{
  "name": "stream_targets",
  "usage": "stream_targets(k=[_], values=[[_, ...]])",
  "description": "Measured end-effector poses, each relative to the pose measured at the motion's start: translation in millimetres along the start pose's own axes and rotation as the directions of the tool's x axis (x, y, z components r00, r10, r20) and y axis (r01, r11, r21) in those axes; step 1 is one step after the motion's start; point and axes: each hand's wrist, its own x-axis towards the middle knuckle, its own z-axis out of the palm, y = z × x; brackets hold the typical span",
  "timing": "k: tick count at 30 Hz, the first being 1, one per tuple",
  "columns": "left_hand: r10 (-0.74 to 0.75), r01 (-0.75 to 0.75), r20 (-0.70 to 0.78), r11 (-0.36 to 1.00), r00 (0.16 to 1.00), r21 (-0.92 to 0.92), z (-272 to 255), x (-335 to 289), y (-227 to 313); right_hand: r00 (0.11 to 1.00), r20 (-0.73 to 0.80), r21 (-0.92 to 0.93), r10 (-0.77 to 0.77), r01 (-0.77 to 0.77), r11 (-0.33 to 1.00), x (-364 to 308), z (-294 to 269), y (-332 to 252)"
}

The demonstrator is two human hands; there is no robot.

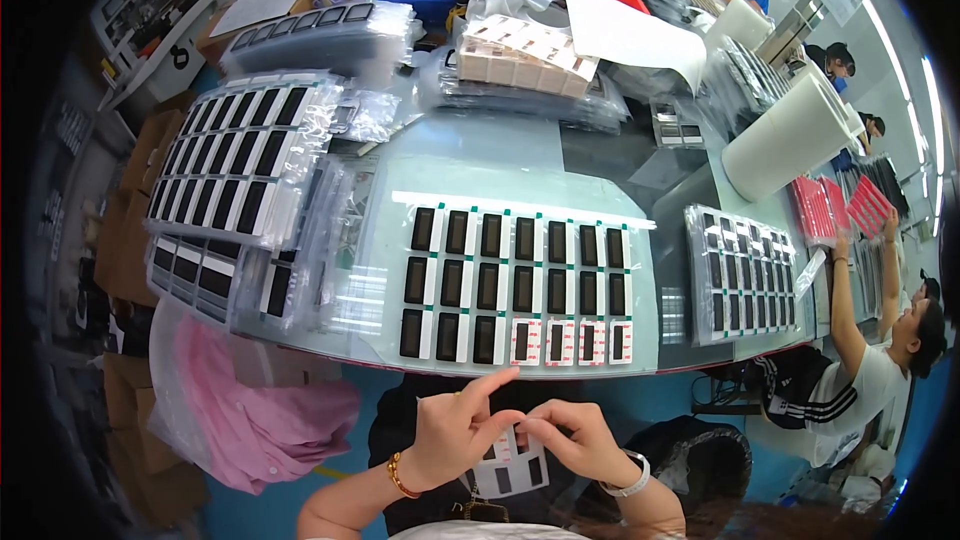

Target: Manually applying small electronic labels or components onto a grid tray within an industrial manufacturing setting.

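Over my lap, a white sheet of rectangular adhesive frames (505, 478) with dark window-like openings and red-printed backing hangs between my hands. My left hand (447, 437) holds its upper edge, thumb bent inward and index finger stretched toward the table edge. My right hand (572, 440) pinches the same edge between thumb and fingers. Just beyond them on the glass tabletop lie rows of dark rectangular display panels (523, 287), each beside a white strip with green tabs. Several panels in the nearest row, at its right, bear red-and-white frames (560, 343).
Stacked plastic trays of panels stand left (235, 155) and right (742, 275). Behind are a cream block of parts (525, 55), paper (640, 35) and a large white roll (790, 135). A pink cloth (250, 405) hangs lower left. A co-worker (880, 340) at right handles red sheets.
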Motion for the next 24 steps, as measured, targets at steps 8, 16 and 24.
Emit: stream_targets(k=[8,16,24], values=[[0.009,0.056,0.205,0.948,0.979,-0.312,-17,0,-18,0.987,-0.032,0.223,0.155,-0.144,0.964,13,-4,15],[-0.099,0.144,0.268,0.977,0.958,-0.155,-25,-10,-23,0.926,-0.085,-0.441,-0.369,0.297,0.847,23,6,-3],[-0.172,0.175,0.062,0.984,0.983,-0.044,-36,-20,-46,0.908,-0.137,-0.371,-0.397,0.325,0.870,32,15,-15]])
